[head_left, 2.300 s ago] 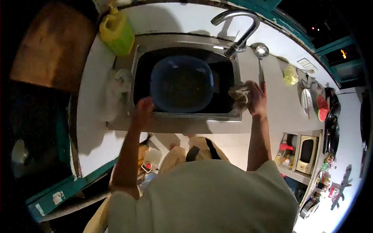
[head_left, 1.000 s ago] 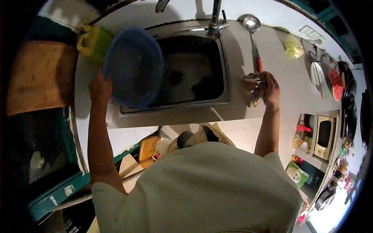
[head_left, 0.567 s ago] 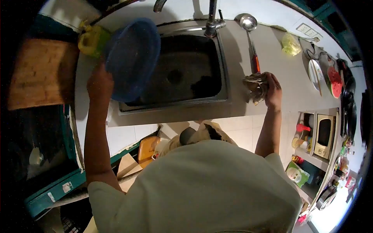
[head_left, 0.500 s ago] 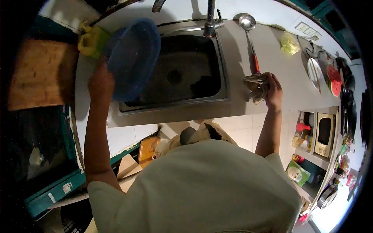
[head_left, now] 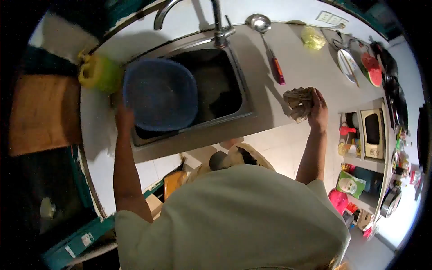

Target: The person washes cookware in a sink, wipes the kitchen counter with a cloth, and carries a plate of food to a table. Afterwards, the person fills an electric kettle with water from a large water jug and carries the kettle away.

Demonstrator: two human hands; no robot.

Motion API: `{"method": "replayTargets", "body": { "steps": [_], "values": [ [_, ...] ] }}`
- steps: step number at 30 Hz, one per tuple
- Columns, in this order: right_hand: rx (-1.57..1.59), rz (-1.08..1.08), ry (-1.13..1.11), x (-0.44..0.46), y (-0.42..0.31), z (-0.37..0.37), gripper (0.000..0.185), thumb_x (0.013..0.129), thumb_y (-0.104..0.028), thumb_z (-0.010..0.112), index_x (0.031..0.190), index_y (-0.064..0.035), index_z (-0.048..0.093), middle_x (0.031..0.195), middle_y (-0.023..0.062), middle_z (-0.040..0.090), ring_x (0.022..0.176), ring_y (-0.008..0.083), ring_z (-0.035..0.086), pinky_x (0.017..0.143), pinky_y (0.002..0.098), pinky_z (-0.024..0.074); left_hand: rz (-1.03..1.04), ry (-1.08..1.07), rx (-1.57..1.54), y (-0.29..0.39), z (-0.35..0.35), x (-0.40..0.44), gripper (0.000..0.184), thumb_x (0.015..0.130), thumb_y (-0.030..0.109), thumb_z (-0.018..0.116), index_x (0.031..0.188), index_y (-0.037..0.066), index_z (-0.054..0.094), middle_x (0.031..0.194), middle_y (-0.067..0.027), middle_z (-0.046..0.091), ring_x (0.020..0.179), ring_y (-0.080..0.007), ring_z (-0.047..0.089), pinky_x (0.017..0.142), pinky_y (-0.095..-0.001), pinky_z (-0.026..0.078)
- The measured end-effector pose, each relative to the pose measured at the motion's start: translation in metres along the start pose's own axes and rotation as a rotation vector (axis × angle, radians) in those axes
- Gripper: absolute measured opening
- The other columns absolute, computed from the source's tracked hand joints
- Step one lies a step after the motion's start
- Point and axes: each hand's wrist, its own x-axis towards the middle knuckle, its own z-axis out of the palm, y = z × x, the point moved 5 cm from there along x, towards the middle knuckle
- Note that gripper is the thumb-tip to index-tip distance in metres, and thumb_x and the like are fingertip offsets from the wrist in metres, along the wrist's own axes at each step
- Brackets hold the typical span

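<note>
The right hand (head_left: 318,109) is gripping a crumpled grey-brown cloth (head_left: 299,103); its fingers are clamping on the cloth's right side. The cloth is hanging or resting at the front part of the bench (head_left: 292,51), right of the sink; the view is not showing whether it is touching the surface.

The left hand (head_left: 124,119) is positioning itself at the left rim of a blue plastic basin (head_left: 162,94). Motion blur and shadow are obscuring its fingers, so whether they are clamping on the rim or lying apart from it cannot be determined. The basin is sitting over the left part of the stainless-steel sink (head_left: 244,96), its mouth facing upward, and is leaving the right part of the sink bowl exposed. Whether the sink is supporting the basin is not showing.

A gooseneck faucet (head_left: 218,22) is standing behind the sink. To its right, a metal ladle (head_left: 265,41) is lying on the bench, its red handle pointing toward the cloth and ending just short of it. A yellow-green jug (head_left: 101,74) is standing left of the basin. Farther right, a tied yellow plastic bag (head_left: 312,38), a white plate (head_left: 345,64) and a cut watermelon piece (head_left: 371,68) are occupying the bench.
</note>
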Motion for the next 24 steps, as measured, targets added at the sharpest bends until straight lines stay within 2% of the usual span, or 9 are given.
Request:
{"method": "replayTargets", "body": {
  "steps": [4,6,8,12,16,18,20,22,24],
  "values": [
    [-0.063,0.036,0.069,0.003,0.004,-0.022,0.030,0.089,-0.025,0.046,0.101,-0.0004,0.057,0.095,0.0075,0.059,0.088,0.0156,0.054,0.078,0.0269,0.0429,-0.258,-0.312,-0.119,-0.130,0.113,0.028,0.039,0.076,0.029,0.057,0.097,-0.003,0.057,0.099,-0.0241,0.057,0.087,-0.0353,0.056,0.076,-0.0431,0.042],
    [0.019,0.104,0.111,-0.003,-0.005,-0.018,0.030,0.088,-0.027,0.047,0.100,-0.0009,0.057,0.094,0.0066,0.059,0.089,0.0148,0.054,0.078,0.0267,0.0424,-0.312,-0.398,0.276,-0.074,0.081,-0.016,0.049,0.086,0.032,0.047,0.126,0.006,0.042,0.124,-0.0165,0.045,0.106,-0.0306,0.048,0.086,-0.0401,0.042],
    [-0.145,0.088,0.165,-0.014,-0.030,-0.016,0.030,0.087,-0.028,0.050,0.098,-0.0005,0.058,0.088,0.0041,0.058,0.083,0.0126,0.052,0.076,0.0254,0.0425,-0.255,-0.188,-0.155,-0.108,0.117,-0.025,0.065,0.074,0.045,0.057,0.117,-0.002,0.046,0.114,-0.0238,0.050,0.106,-0.0377,0.047,0.089,-0.0414,0.036],
    [0.149,0.076,0.221,-0.005,-0.035,-0.031,0.027,0.087,-0.021,0.051,0.102,0.0007,0.057,0.092,0.0041,0.058,0.081,0.0106,0.053,0.071,0.0241,0.0443,0.040,0.021,0.110,-0.107,0.142,-0.018,0.066,0.075,0.028,0.062,0.127,-0.002,0.035,0.129,-0.0226,0.037,0.120,-0.0359,0.034,0.101,-0.0391,0.027],
    [0.260,0.006,0.215,0.014,-0.024,-0.058,0.023,0.088,-0.020,0.050,0.097,-0.0004,0.058,0.087,0.0043,0.058,0.078,0.0106,0.053,0.069,0.0236,0.0450,0.209,-0.195,0.003,-0.030,0.127,-0.039,0.063,0.074,0.019,0.063,0.127,-0.001,0.035,0.130,-0.0222,0.035,0.121,-0.0350,0.032,0.102,-0.0395,0.025],
    [0.035,-0.112,0.376,0.030,0.004,-0.085,0.035,0.087,-0.024,0.050,0.113,-0.0007,0.048,0.100,0.0085,0.055,0.092,0.0192,0.052,0.078,0.0296,0.0437,0.415,-0.119,0.055,-0.029,0.130,-0.053,0.060,0.076,0.017,0.061,0.126,-0.002,0.035,0.129,-0.0228,0.036,0.120,-0.0354,0.033,0.102,-0.0398,0.026],
    [-0.879,-0.272,0.691,0.050,0.051,-0.110,0.043,0.084,-0.027,0.053,0.118,-0.0034,0.043,0.115,0.0164,0.048,0.104,0.0314,0.046,0.085,0.0360,0.0405,0.360,-0.117,-0.065,-0.044,0.148,-0.053,0.058,0.076,0.015,0.060,0.126,-0.002,0.036,0.128,-0.0226,0.037,0.118,-0.0359,0.035,0.101,-0.0404,0.026],
    [-0.882,-0.031,0.421,0.062,0.101,-0.089,0.049,0.079,-0.032,0.056,0.119,-0.0094,0.044,0.123,0.0172,0.041,0.108,0.0353,0.044,0.089,0.0431,0.0374,0.328,-0.169,-0.082,-0.026,0.142,-0.064,0.056,0.076,0.014,0.060,0.125,-0.002,0.037,0.126,-0.0220,0.039,0.117,-0.0361,0.036,0.101,-0.0405,0.027],
    [-1.417,-0.267,0.583,0.034,0.088,-0.042,0.046,0.078,-0.034,0.056,0.116,-0.0098,0.047,0.122,0.0142,0.041,0.108,0.0340,0.044,0.089,0.0433,0.0375,0.337,-0.200,-0.108,-0.021,0.139,-0.068,0.054,0.076,0.012,0.060,0.124,-0.001,0.038,0.125,-0.0215,0.040,0.116,-0.0358,0.037,0.100,-0.0403,0.028]
  ]
}}
